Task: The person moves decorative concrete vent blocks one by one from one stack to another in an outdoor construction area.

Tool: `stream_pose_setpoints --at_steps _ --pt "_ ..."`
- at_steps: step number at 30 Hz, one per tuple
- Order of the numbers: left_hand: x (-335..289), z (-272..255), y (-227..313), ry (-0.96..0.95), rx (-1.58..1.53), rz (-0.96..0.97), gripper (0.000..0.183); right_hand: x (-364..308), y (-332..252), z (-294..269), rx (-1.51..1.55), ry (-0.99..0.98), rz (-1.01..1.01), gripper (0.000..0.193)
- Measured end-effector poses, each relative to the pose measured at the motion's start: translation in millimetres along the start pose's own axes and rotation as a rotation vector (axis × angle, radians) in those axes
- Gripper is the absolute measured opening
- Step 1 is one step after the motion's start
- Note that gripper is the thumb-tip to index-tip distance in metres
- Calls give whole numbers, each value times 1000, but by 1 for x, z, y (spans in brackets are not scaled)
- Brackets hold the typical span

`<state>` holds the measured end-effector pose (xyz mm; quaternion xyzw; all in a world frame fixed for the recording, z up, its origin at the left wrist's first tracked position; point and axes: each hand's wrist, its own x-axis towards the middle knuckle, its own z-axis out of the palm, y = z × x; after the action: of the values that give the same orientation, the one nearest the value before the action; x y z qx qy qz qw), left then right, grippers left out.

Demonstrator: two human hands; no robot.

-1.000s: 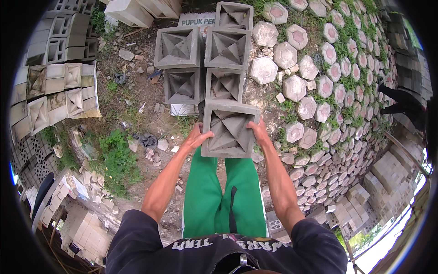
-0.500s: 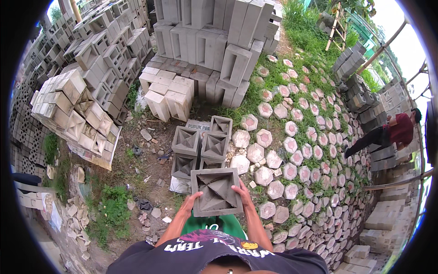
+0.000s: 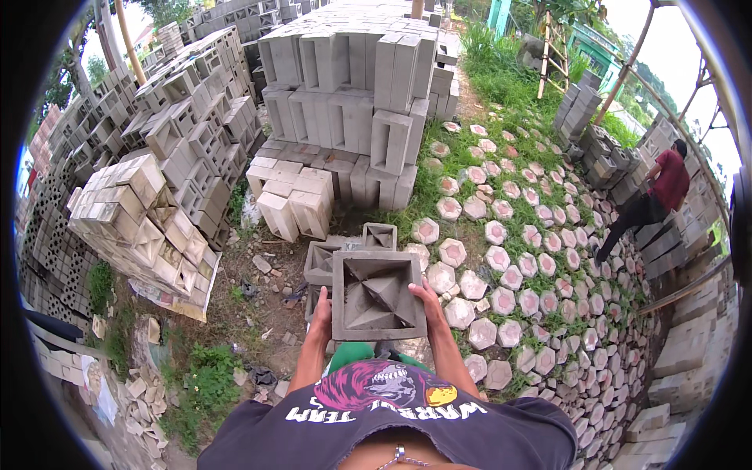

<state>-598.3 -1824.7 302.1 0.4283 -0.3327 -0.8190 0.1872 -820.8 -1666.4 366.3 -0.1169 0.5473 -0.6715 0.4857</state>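
A square grey concrete ventilation block [image 3: 379, 291], with slanted triangular faces inside its frame, is held up in front of my body. My left hand [image 3: 319, 315] grips its left side and my right hand [image 3: 428, 302] its right side, thumbs showing along the edges. Just beyond it, similar grey blocks [image 3: 379, 236] stand on the ground, partly hidden behind the held one. Another of them [image 3: 321, 262] shows to the left of these.
Tall stacks of grey concrete blocks [image 3: 337, 121] rise ahead. Pale blocks [image 3: 129, 227] are piled at the left. Hexagonal pavers [image 3: 504, 300] cover the grassy ground at right, where a person in a red shirt [image 3: 670, 182] stands. Rubble [image 3: 145, 399] lies at lower left.
The held block has come up and nearer to me, covering more of the blocks on the ground. My view has tilted upward, and the person at right has turned and leans differently.
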Motion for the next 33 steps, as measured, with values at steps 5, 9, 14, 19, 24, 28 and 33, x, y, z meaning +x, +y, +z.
stream_pose_setpoints --at_steps 5,9,14,19,24,28,33 --pt "-48 35 12 67 56 231 60 -20 -16 8 22 -80 -28 70" --pt "-64 7 6 -59 -35 363 57 -15 -9 22 -31 -184 -40 70" --pt "-161 32 8 35 -47 610 63 -10 11 37 -196 -358 -117 66" --pt "-203 -29 -52 207 -420 479 65 -35 30 99 -435 -651 -69 82" --pt "-272 -75 -90 399 -552 707 59 -34 116 162 -500 -820 100 89" --pt "-349 -80 -128 662 -669 919 56 -114 109 235 -196 -1313 589 85" --pt "-405 -68 -162 879 -915 1141 61 -143 171 295 -621 -1586 456 66"
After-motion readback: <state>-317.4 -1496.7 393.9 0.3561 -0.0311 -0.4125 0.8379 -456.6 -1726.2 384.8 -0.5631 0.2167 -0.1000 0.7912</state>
